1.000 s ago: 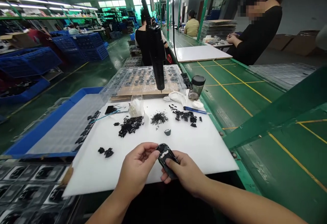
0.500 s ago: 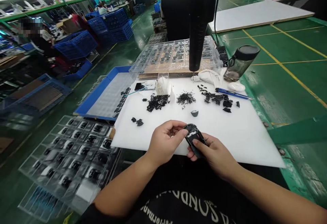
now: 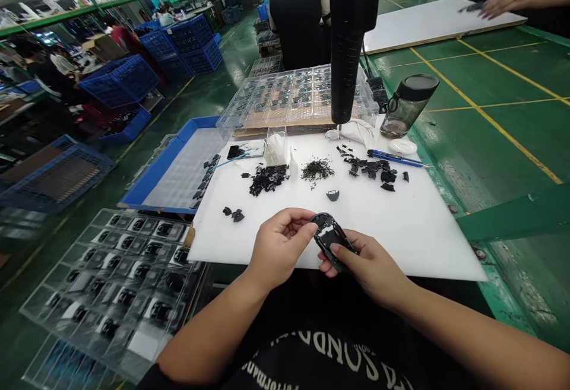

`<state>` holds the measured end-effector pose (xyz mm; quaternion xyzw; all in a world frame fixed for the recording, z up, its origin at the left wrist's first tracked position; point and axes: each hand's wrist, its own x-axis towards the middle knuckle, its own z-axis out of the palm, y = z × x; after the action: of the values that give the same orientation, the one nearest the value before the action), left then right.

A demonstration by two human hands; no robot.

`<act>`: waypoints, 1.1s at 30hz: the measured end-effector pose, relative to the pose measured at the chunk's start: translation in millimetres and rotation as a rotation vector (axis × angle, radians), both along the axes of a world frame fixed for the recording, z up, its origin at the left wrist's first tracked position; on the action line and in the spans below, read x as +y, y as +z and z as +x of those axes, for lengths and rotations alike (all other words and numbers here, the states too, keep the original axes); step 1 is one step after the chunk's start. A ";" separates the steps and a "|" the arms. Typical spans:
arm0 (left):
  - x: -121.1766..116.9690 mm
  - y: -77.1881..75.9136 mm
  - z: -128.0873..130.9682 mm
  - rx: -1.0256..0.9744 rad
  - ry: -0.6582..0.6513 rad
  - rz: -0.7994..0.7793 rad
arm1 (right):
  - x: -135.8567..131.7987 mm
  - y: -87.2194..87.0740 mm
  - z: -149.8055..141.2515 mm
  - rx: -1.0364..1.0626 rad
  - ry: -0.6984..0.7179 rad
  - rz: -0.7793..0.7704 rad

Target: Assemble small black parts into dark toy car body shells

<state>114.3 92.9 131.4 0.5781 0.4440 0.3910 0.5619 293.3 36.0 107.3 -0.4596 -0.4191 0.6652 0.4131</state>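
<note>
My R hand [image 3: 369, 259] gripped the black housing [image 3: 330, 237], thumb on top; L hand [image 3: 279, 246] pinched its far end. Innards exposed, so prob. unfinished; curved grey pc [image 3: 332, 196] & tiny screws [image 3: 317, 169] lay loose beyond hands.

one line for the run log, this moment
left hand: pinching edge of oval black plastic housing | right hand: gripping housing | beyond: loose black screws

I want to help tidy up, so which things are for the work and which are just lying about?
Seem to be for the work:
- black oval casing, in the right hand
- small dark curved part
- heap of black parts
- pile of tiny black pieces
- hanging power screwdriver

Probably just lying about:
- lidded drink bottle
</note>
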 end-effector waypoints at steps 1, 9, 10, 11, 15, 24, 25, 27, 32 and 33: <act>0.1 -1.0 0.0 -0.003 -0.002 0.002 | -0.2 -1.8 0.2 0.000 -0.003 -0.003; 0.8 -8.8 -1.2 0.027 -0.041 -0.007 | -1.5 -10.4 -1.5 -0.041 -0.047 0.016; 0.6 -8.4 -1.3 0.024 -0.044 -0.012 | -1.3 -9.1 -2.3 -0.046 -0.054 0.021; 0.3 -7.5 -1.4 0.019 -0.046 -0.019 | -1.0 -7.3 -3.2 -0.052 -0.060 0.023; -1.3 -1.9 -1.7 0.005 -0.046 -0.039 | 0.3 -0.3 -5.8 -0.089 -0.065 0.021; -1.1 -0.7 0.4 0.010 -0.071 -0.013 | 0.6 -4.0 -0.7 -0.155 -0.060 0.066; -1.1 -1.2 0.1 0.012 -0.078 -0.009 | 0.4 -5.1 -0.4 -0.153 -0.065 0.073; -1.3 -1.6 -0.8 0.013 -0.086 -0.004 | 0.0 -6.0 -0.4 -0.146 -0.079 0.085; -3.1 2.1 -2.3 -0.012 -0.079 -0.005 | -1.3 0.6 -2.2 -0.154 -0.092 0.094; -3.5 3.2 -2.1 -0.020 -0.072 -0.005 | -1.5 2.7 -2.6 -0.161 -0.093 0.098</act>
<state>112.2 89.4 134.6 0.5884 0.4183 0.3751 0.5815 290.7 34.5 110.0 -0.5098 -0.4610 0.5850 0.4305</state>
